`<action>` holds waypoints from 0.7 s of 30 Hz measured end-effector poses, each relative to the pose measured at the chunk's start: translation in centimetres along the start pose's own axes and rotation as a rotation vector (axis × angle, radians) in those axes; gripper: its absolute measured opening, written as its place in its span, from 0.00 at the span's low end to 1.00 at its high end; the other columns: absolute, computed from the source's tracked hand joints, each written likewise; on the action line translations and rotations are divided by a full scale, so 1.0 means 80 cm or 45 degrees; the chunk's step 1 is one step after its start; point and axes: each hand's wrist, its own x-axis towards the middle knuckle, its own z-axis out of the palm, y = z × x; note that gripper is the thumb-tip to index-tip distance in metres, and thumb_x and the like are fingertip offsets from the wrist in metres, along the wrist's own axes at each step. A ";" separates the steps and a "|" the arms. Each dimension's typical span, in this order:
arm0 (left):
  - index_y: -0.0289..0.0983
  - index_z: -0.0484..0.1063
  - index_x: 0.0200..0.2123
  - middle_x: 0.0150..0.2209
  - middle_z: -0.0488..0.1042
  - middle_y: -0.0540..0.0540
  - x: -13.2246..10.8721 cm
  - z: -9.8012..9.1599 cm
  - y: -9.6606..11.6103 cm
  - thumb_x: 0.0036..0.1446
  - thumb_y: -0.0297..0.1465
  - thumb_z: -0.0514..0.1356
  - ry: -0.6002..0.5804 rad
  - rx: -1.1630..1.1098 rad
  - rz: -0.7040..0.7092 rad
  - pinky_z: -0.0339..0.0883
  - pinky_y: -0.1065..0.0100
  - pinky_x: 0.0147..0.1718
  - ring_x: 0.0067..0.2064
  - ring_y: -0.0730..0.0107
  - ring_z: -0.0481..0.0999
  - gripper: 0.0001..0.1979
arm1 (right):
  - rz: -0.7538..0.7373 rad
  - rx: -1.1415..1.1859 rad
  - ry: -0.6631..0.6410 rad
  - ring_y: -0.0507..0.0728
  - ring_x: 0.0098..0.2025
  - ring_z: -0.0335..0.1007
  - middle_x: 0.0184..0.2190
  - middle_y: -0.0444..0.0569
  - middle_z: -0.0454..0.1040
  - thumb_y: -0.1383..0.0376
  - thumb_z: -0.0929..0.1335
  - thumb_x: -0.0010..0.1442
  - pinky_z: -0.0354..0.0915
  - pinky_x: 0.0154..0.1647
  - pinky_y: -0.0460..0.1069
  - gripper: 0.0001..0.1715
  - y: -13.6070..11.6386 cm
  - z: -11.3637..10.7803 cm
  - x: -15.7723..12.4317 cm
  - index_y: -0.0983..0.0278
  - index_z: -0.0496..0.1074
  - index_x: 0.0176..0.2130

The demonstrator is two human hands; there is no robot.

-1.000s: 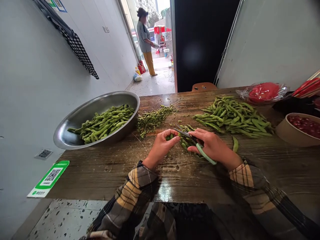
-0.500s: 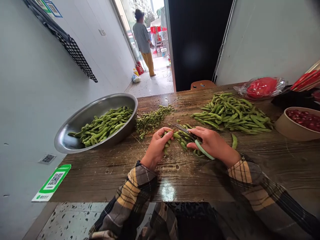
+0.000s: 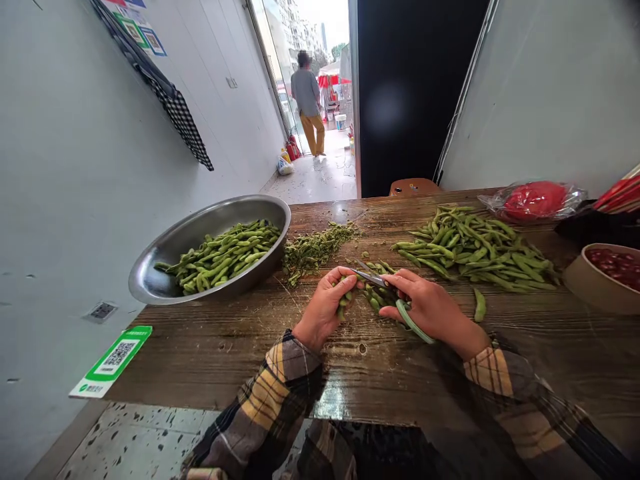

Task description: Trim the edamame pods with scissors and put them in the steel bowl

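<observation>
My left hand is closed around a few green soybean pods, with a pod end at its fingertips. My right hand grips scissors with pale green handles. The blades point left and reach the pod end at my left fingertips; whether they touch it I cannot tell. More soybean pods lie on the table under the scissors, partly hidden by my right hand. Left of centre is a heap of small green trimmings. A larger heap of pods lies at the right, with one pod apart from it.
A steel basin holding many pods stands tilted at the left of the wooden table. A QR-code card lies at the left edge. On the right are a paper tub of dark red pieces and a bagged red item. A person stands in the doorway.
The whole view has shifted, so things appear further right and slightly lower. The scissor blades have come up to my left fingertips. The person in the doorway has changed stance.
</observation>
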 end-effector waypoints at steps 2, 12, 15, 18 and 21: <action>0.35 0.67 0.32 0.27 0.72 0.50 -0.001 0.001 -0.001 0.48 0.34 0.67 -0.026 -0.002 -0.004 0.48 0.80 0.17 0.19 0.85 0.61 0.13 | -0.018 0.001 0.010 0.57 0.33 0.72 0.40 0.51 0.73 0.52 0.69 0.58 0.66 0.31 0.50 0.29 0.001 0.002 -0.001 0.63 0.67 0.55; 0.34 0.67 0.32 0.25 0.67 0.53 0.003 0.002 0.003 0.49 0.31 0.66 -0.039 -0.097 -0.035 0.52 0.81 0.17 0.20 0.85 0.61 0.11 | -0.034 -0.045 0.013 0.62 0.43 0.74 0.45 0.56 0.75 0.55 0.69 0.59 0.70 0.41 0.54 0.26 0.000 0.005 -0.002 0.65 0.69 0.54; 0.34 0.67 0.31 0.25 0.67 0.53 0.005 0.002 0.002 0.47 0.30 0.67 -0.038 -0.110 -0.038 0.53 0.81 0.17 0.20 0.85 0.61 0.12 | -0.030 -0.077 -0.003 0.62 0.45 0.74 0.46 0.57 0.75 0.54 0.68 0.60 0.70 0.43 0.54 0.27 -0.002 0.006 -0.002 0.65 0.68 0.54; 0.34 0.66 0.31 0.24 0.67 0.53 0.008 0.000 0.002 0.46 0.30 0.67 -0.025 -0.107 -0.060 0.53 0.81 0.17 0.20 0.85 0.61 0.12 | -0.022 -0.114 -0.018 0.63 0.44 0.74 0.45 0.57 0.75 0.54 0.67 0.61 0.70 0.41 0.54 0.26 -0.002 0.007 0.000 0.64 0.68 0.54; 0.35 0.66 0.31 0.24 0.67 0.53 0.011 -0.006 0.007 0.45 0.29 0.67 0.082 -0.132 -0.051 0.53 0.82 0.17 0.20 0.85 0.62 0.12 | -0.012 -0.089 0.026 0.63 0.45 0.74 0.45 0.57 0.76 0.55 0.67 0.61 0.70 0.42 0.55 0.25 0.002 0.006 0.001 0.66 0.69 0.53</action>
